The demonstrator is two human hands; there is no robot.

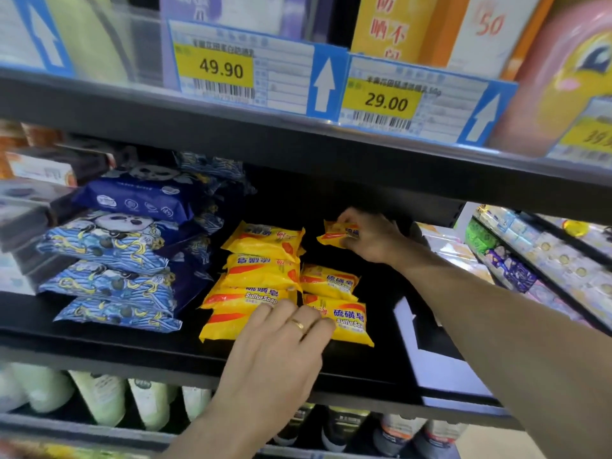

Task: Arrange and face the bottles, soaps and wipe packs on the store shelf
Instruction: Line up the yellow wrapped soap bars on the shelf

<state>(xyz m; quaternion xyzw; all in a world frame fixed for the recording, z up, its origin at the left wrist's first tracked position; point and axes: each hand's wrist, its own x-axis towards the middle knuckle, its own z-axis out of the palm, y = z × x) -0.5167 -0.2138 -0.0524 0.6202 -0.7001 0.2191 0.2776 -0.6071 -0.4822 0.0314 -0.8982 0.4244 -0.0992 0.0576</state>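
While soap packs (261, 279) sit stacked mid-shelf, both hands work them.
Right hand (371, 238) pinches one yellow soap pack (337, 234) at shelf (99, 339) rear, off the stack. Left hand (281, 356) lies flat, fingers straight, touching front packs. Blue wipe packs (112, 263) just left.

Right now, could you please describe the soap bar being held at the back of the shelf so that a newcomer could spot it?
Find the black middle shelf under the 29.00 price tag. Right of the blue wipe packs lie yellow sulfur soap bars. The held soap bar is farthest back, pinched in the right hand, apart from the stacked ones.
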